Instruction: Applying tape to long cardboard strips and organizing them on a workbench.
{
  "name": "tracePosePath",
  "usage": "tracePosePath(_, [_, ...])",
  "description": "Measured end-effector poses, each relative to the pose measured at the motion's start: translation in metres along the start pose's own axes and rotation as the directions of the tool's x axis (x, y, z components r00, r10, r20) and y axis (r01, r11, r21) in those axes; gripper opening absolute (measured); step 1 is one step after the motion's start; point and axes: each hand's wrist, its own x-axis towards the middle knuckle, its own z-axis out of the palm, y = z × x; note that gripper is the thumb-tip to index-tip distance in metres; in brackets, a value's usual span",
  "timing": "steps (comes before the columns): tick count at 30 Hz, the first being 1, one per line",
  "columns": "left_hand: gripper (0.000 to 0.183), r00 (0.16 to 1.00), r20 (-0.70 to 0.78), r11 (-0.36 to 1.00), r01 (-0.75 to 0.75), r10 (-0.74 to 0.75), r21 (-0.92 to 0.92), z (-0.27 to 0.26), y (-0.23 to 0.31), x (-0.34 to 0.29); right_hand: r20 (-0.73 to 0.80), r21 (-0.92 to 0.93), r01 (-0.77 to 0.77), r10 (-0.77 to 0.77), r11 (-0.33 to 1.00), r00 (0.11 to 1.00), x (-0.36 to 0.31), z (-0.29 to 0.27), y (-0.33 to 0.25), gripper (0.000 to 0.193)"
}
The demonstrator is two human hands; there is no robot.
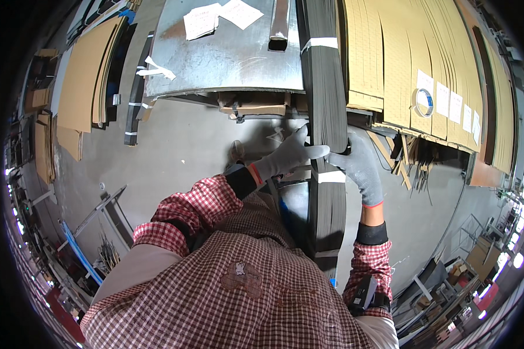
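Note:
A long bundle of thin dark strips (326, 93) runs from the far edge toward me, bound with white tape. Its near end lies between my two grey-gloved hands, against or on a second dark strip bundle (327, 209) that continues toward my body. My left hand (291, 156) grips the far bundle from its left side, thumb laid across the near end. From the right side, my right hand (360, 166) closes round the same end, its thumb close to the left one. The fingertips on the outer sides are partly hidden.
To the left of the bundle stands a metal-topped table (233, 64) with paper sheets (202, 21) and a metal channel (279, 26). Stacked yellowish boards (402, 52) sit at right, carrying a tape roll (423, 102). Brown sheets (90, 72) lean at far left.

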Motion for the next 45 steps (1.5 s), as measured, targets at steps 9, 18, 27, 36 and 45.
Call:
tracePosePath(9, [0.064,1.0,-0.016,1.0,0.02,-0.021,-0.023,0.003,0.002,-0.001,0.024,0.024,-0.046,0.046,0.999,0.999,0.002,0.001,0.002,0.047])
tracePosePath(18, [0.062,0.999,-0.001,0.999,0.04,-0.04,-0.03,0.003,0.006,-0.001,-0.015,-0.004,-0.022,0.022,1.0,1.0,0.0,0.0,-0.002,0.046])
tracePosePath(27, [0.078,1.0,0.0,1.0,-0.009,0.009,-0.013,0.002,0.01,-0.004,-0.024,-0.016,-0.01,0.01,1.0,1.0,0.0,0.001,0.0,0.048])
tracePosePath(36, [0.077,0.999,0.015,0.999,-0.048,0.048,-0.018,0.001,-0.007,0.002,-0.007,-0.012,-0.031,0.031,0.999,1.0,0.001,0.001,0.003,0.048])
tracePosePath(45, [0.072,0.999,0.019,0.998,-0.042,0.042,-0.037,0.0,-0.005,0.001,0.002,-0.007,-0.039,0.039,0.999,0.999,0.001,0.0,-0.003,0.049])
